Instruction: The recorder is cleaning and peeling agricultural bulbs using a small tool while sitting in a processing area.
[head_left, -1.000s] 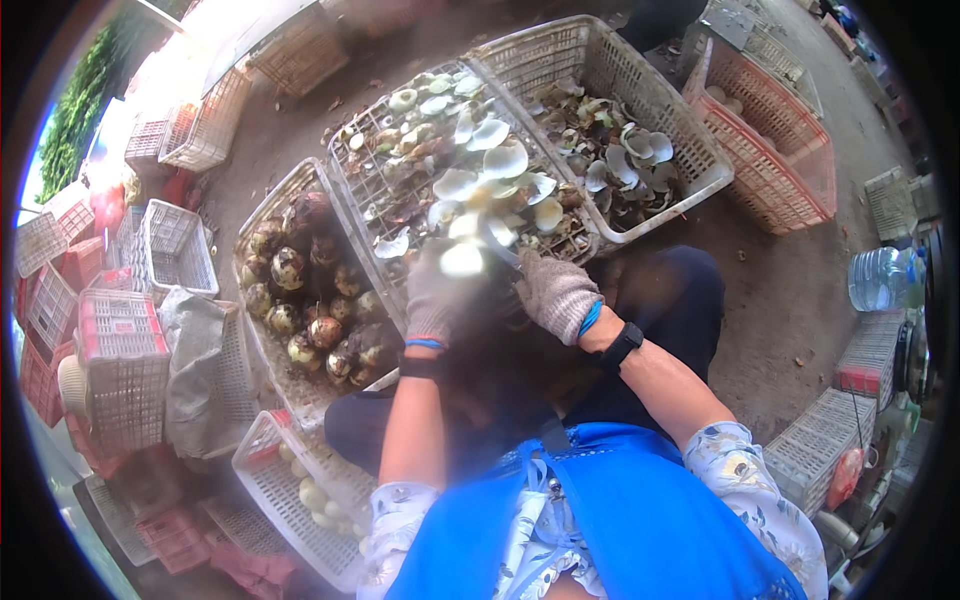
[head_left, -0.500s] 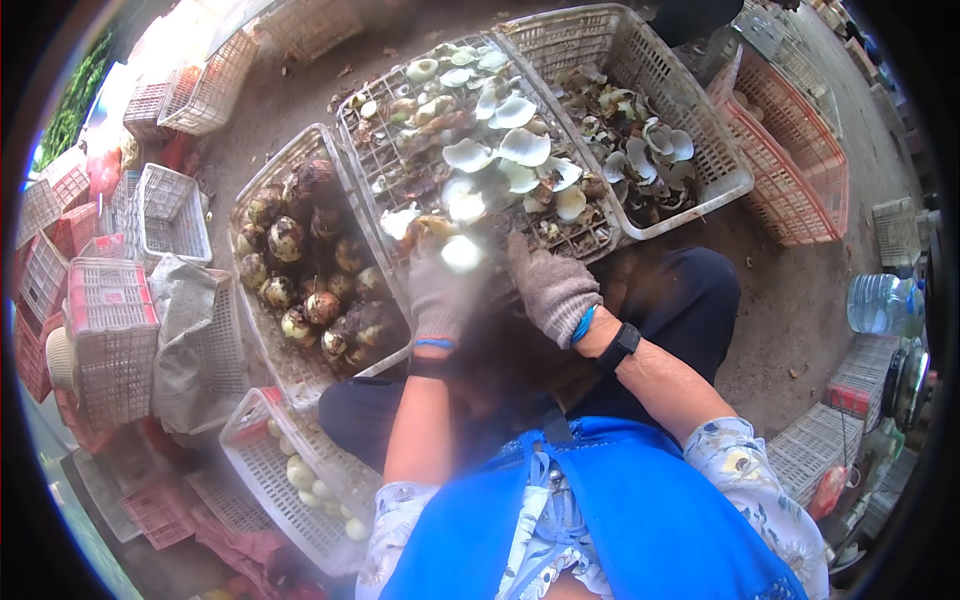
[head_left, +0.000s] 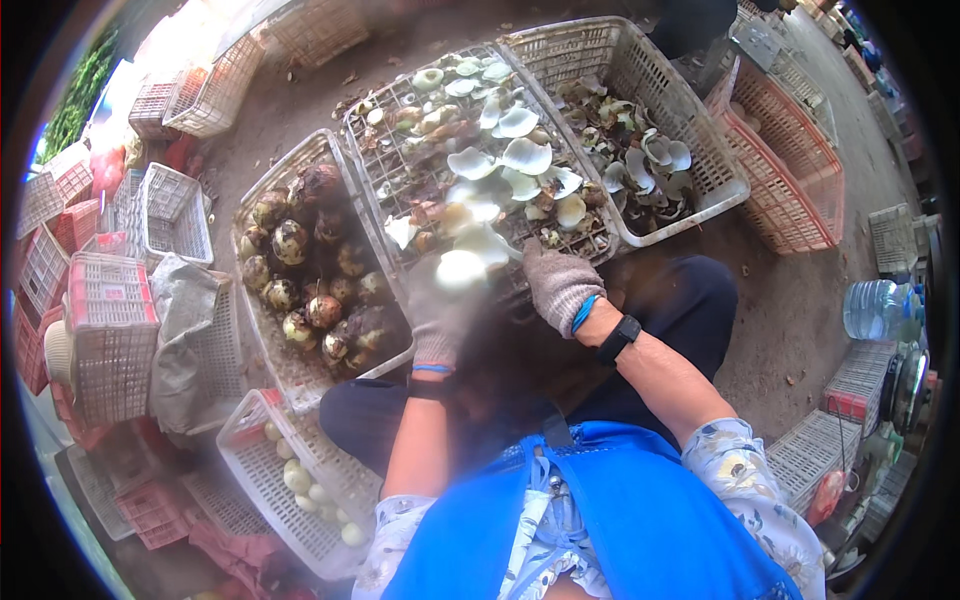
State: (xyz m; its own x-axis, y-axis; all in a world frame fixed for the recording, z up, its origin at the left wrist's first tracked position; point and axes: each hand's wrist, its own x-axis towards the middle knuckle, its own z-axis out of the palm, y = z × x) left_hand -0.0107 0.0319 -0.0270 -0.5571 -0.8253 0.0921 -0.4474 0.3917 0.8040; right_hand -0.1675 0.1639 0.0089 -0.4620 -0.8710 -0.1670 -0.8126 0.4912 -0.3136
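Observation:
My left hand [head_left: 437, 312], in a pale knit glove, is closed around a peeled white onion [head_left: 461, 268]; glare washes out part of it. Beside that onion a pale onion layer [head_left: 486, 242] reaches toward my right hand [head_left: 562, 288]. That gloved hand has its fingers curled in, and what they grip is hidden. Both hands are above the near edge of an upturned plastic crate [head_left: 400, 170] strewn with onion peels [head_left: 525, 156]. Left of it, a crate [head_left: 262, 352] holds unpeeled brown onions [head_left: 289, 240].
A deep crate [head_left: 715, 165] of peel scraps stands at far right, with a reddish crate [head_left: 790, 180] beyond. By my left knee, a white crate [head_left: 255, 455] contains peeled onions [head_left: 298, 478]. Stacked crates [head_left: 110, 330] crowd the left. A water bottle [head_left: 880, 310] is at right.
My right hand has moved slightly right and down, away from the left hand. More of the pale onion layer shows between the hands. The left hand has shifted little.

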